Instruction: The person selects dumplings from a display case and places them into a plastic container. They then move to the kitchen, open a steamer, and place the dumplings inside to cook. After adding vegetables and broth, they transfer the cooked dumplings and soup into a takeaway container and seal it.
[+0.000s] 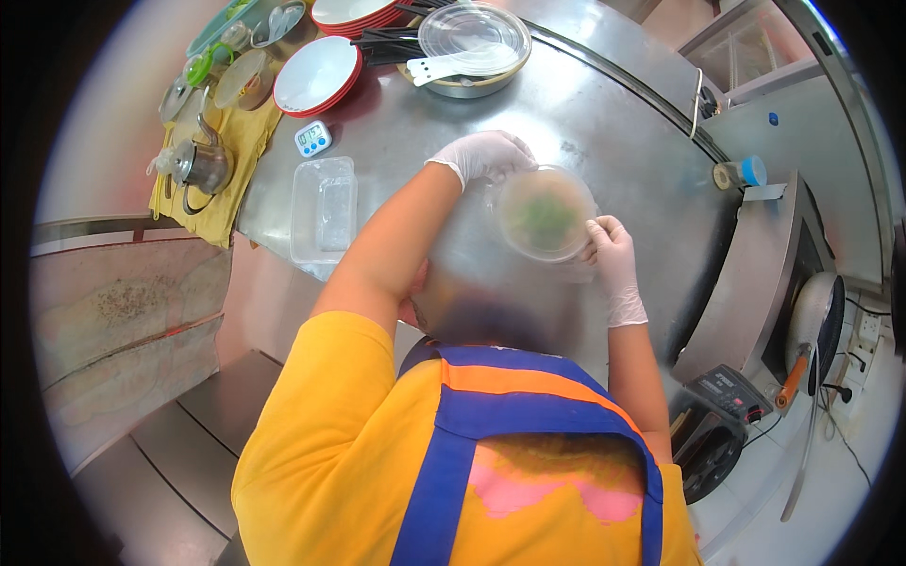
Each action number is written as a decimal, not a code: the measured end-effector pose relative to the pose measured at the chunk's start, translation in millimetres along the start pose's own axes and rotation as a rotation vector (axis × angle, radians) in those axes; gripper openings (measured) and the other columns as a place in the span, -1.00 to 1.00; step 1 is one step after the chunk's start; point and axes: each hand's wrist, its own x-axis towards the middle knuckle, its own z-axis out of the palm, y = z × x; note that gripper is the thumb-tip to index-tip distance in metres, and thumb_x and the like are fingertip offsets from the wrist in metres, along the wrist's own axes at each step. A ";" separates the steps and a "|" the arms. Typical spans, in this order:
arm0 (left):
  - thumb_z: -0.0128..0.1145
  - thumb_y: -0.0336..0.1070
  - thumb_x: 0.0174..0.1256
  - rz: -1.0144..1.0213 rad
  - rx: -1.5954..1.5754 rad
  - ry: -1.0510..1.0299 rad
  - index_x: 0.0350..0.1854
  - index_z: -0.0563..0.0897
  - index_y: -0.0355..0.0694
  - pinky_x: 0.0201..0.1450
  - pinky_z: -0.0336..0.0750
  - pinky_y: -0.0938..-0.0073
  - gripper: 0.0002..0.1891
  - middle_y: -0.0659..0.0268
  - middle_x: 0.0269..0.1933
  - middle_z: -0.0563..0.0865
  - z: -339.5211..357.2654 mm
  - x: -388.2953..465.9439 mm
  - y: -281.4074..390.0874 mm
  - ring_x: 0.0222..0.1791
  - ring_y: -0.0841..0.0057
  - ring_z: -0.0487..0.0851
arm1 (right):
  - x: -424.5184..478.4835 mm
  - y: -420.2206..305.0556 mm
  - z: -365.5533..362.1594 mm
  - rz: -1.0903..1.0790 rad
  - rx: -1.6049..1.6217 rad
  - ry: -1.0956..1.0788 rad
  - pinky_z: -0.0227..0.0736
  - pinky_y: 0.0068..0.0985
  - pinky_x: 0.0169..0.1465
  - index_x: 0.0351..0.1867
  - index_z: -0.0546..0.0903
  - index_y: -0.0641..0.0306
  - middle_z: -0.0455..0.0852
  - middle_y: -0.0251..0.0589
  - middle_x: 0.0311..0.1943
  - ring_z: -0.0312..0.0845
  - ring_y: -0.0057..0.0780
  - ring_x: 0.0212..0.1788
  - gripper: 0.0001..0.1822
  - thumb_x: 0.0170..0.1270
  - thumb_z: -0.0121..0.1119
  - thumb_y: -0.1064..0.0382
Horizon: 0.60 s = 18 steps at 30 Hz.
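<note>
A round plastic takeout container (546, 214) with a translucent lid stands before me over the steel worktop (488, 297); something green shows blurred through the lid. My left hand (490, 157), in a thin whitish glove, has its fingertips at the upper left of the lid's rim. My right hand (610, 247), gloved alike, pinches the rim at the lower right between thumb and fingers. Beneath the container, clear plastic shows at its edges, too indistinct to name. Whether the lid is fully seated cannot be told.
An empty rectangular plastic tub (303, 212) lies left, below a digital timer (313, 139). Stacked red-rimmed bowls (317, 74) and a pan (471, 88) bearing plastic lids (474, 35) stand behind. A metal kettle (205, 166) rests on yellow cloth (244, 170). A frying pan (814, 325) is at right.
</note>
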 end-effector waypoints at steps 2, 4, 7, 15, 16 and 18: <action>0.29 -0.20 0.15 -0.053 -0.037 -0.002 -0.18 0.62 -0.20 -0.43 0.43 0.66 -0.74 0.45 -0.43 0.62 -2.8 2.3 -9.3 -0.46 0.71 0.55 | 3.4 -1.5 -0.4 -0.037 -0.018 0.021 0.23 -0.71 -0.59 -0.37 0.53 0.27 0.55 -0.42 -0.60 0.37 -0.73 -0.67 -0.83 0.32 0.12 0.23; 0.28 -0.22 0.17 -0.033 -0.020 0.043 -0.17 0.60 -0.21 -0.43 0.44 0.66 -0.75 0.45 -0.43 0.61 1.5 -4.0 -6.8 -0.45 0.72 0.56 | 7.6 0.9 -4.0 -0.048 -0.049 0.053 0.24 -0.71 -0.58 -0.32 0.55 0.29 0.56 -0.41 -0.58 0.37 -0.73 -0.67 -0.84 0.32 0.11 0.23; 0.24 -0.27 0.21 0.113 -0.067 0.074 -0.16 0.58 -0.22 -0.41 0.47 0.65 -0.78 0.45 -0.42 0.61 12.7 -26.9 -17.9 -0.45 0.72 0.57 | 5.9 -0.5 -2.9 -0.038 0.003 0.074 0.22 -0.73 -0.57 -0.20 0.58 0.32 0.59 -0.42 -0.53 0.36 -0.76 -0.63 -0.80 0.33 0.11 0.22; 0.21 -0.29 0.24 0.276 0.080 0.170 -0.16 0.55 -0.22 -0.26 0.47 0.61 -0.80 0.41 -0.34 0.63 20.0 -48.6 -56.1 -0.36 0.71 0.55 | 6.8 5.3 4.5 -0.107 0.005 0.106 0.24 -0.77 -0.53 0.02 0.56 0.37 0.64 -0.42 -0.38 0.34 -0.81 -0.55 -0.70 0.36 0.10 0.24; 0.22 -0.28 0.23 0.299 0.225 0.266 -0.16 0.55 -0.23 -0.24 0.46 0.61 -0.79 0.41 -0.34 0.63 21.7 -51.6 -53.4 -0.35 0.71 0.54 | 8.0 7.0 -1.1 -0.076 -0.019 0.078 0.27 -0.77 -0.50 0.04 0.55 0.37 0.65 -0.40 -0.35 0.35 -0.80 -0.53 -0.69 0.36 0.09 0.24; 0.22 -0.29 0.21 0.326 0.150 0.394 -0.15 0.54 -0.25 -0.20 0.44 0.62 -0.77 0.41 -0.32 0.61 29.4 -66.4 -52.4 -0.30 0.71 0.52 | 5.5 5.8 -6.6 -0.108 -0.037 0.129 0.34 -0.73 -0.40 0.04 0.55 0.38 0.64 -0.37 -0.31 0.39 -0.74 -0.46 -0.68 0.34 0.12 0.24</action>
